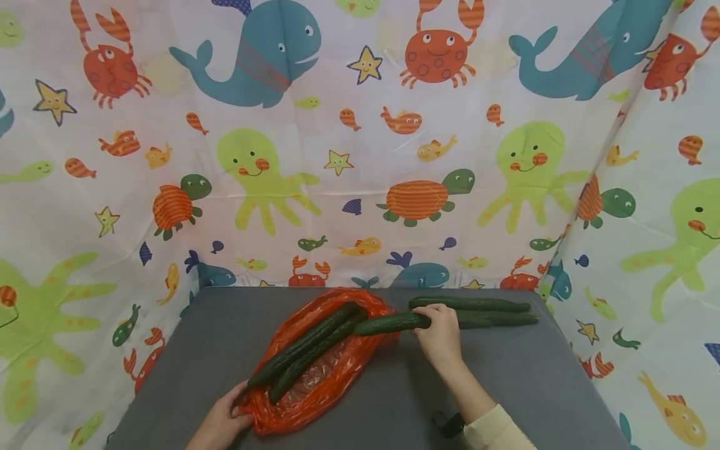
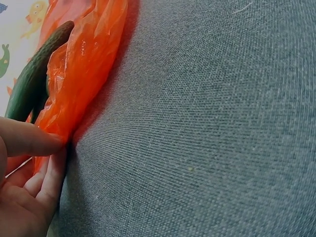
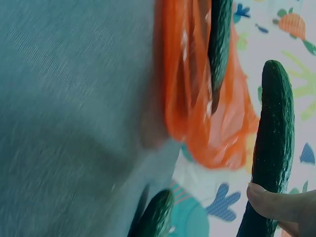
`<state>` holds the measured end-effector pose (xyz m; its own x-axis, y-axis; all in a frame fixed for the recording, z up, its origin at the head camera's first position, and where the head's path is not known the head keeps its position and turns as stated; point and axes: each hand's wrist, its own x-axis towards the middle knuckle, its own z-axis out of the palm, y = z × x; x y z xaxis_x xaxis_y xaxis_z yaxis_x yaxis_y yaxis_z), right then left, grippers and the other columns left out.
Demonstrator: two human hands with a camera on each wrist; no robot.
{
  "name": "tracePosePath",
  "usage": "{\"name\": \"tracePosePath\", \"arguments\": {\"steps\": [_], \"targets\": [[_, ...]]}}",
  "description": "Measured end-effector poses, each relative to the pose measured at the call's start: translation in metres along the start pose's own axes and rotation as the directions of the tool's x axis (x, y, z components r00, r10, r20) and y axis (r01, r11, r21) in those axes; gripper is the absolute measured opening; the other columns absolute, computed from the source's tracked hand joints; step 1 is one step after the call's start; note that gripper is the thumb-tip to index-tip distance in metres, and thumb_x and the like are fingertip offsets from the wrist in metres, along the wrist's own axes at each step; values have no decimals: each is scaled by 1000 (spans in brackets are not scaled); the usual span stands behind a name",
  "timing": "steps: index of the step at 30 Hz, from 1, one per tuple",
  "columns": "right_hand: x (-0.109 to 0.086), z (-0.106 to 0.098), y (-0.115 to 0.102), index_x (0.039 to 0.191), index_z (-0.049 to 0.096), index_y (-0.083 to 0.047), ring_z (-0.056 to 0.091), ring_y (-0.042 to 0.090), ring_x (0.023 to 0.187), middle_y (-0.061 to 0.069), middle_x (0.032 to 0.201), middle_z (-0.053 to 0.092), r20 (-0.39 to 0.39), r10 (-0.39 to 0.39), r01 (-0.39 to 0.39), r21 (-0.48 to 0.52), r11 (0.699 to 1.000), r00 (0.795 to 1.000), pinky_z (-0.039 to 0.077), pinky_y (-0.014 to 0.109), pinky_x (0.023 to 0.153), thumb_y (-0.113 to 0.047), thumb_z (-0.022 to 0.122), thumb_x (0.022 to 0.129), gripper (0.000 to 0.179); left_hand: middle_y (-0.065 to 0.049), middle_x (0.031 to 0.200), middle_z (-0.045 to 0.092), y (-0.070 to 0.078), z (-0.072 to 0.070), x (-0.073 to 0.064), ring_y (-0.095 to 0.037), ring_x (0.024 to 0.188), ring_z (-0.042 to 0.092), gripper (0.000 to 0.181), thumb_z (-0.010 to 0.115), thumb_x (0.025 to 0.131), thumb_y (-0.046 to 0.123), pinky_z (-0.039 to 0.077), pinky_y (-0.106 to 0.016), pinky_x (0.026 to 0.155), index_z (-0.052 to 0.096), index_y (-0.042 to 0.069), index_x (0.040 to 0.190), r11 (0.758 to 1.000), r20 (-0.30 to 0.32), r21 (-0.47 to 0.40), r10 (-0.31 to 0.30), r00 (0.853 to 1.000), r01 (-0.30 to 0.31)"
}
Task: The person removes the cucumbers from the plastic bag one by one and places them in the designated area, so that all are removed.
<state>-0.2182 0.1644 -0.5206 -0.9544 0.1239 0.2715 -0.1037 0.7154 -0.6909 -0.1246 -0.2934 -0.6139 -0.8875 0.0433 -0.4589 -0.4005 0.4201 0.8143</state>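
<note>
An orange plastic bag (image 1: 332, 390) lies spread on the grey table with two dark green cucumbers (image 1: 306, 344) in it, side by side. At its near left end my left hand (image 1: 222, 415) pinches the bag's edge between thumb and fingers; in the left wrist view the thumb (image 2: 34, 140) presses on the orange film. My right hand (image 1: 441, 334) grips another cucumber (image 1: 390, 323) by one end. That cucumber's free end points left and overlaps the bag's right side. In the right wrist view the held cucumber (image 3: 274, 133) stands apart from the bag (image 3: 187, 98).
Two more cucumbers (image 1: 478, 304) lie side by side at the table's back right, just beyond my right hand. A small black object (image 1: 448, 425) shows beside the right sleeve. A sea-animal patterned curtain (image 1: 360, 187) surrounds the grey table (image 1: 506, 387) at the back and sides.
</note>
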Motion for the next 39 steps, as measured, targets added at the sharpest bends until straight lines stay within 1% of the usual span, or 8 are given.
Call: {"name": "tracePosePath", "arguments": {"steps": [2,5,8,13,18,25,31,39], "targets": [[1,-6,7,110,79,-9,51,39,119,15,118,66,13,23,-23,1,1000,1000,44,56,100,-1,89,69,44,-37,148,42,0,-1,0,-35,117,65,82,72,85,0,55,-39,82,29,-8,154,1000,9,-4,5,1000,-5],[3,-13,16,113,78,-8,49,41,122,17,121,64,26,50,-50,-8,999,998,43,58,100,0,87,71,44,-36,149,41,0,-1,1,-35,116,65,82,73,85,1,55,-39,82,31,-7,154,1000,-4,8,1,1000,-1],[6,-20,26,115,77,-8,48,43,123,19,124,63,29,65,-65,-22,998,997,41,59,101,-1,87,73,44,-37,149,40,1,-1,0,-35,115,66,81,73,85,1,55,-39,83,31,-8,154,1000,-4,11,6,1000,-6],[9,-29,41,116,76,-6,48,47,124,21,124,63,23,68,-67,-54,996,997,38,61,103,-1,86,73,44,-36,147,43,2,0,0,-36,114,66,81,74,84,0,55,-40,83,32,-8,153,1000,-11,12,14,1000,-14],[11,-34,58,116,76,-6,47,49,124,23,126,63,19,76,-75,-81,994,997,37,63,104,-1,86,72,45,-36,147,43,1,0,-1,-39,117,65,81,74,86,3,55,-43,87,31,-8,153,999,5,32,24,1000,-24],[16,-43,79,113,76,-2,47,54,122,29,124,63,-2,79,-79,-114,990,997,36,64,104,2,84,71,43,-36,148,43,3,-2,-1,-40,120,62,81,73,86,4,55,-43,87,30,-8,154,999,13,20,32,999,-32],[24,-45,104,115,75,0,47,56,122,33,127,61,15,117,-113,-150,982,993,36,64,104,2,80,72,43,-36,148,43,2,-4,-2,-40,120,62,82,74,87,6,55,-43,87,29,-9,154,999,26,16,28,999,-29],[38,-37,133,113,76,-1,50,57,119,30,121,67,40,133,-123,-186,975,990,40,64,100,3,81,67,46,-35,148,44,-1,-2,-1,-40,120,62,82,75,86,7,54,-43,87,31,-7,154,1000,11,16,23,1000,-24]]}}
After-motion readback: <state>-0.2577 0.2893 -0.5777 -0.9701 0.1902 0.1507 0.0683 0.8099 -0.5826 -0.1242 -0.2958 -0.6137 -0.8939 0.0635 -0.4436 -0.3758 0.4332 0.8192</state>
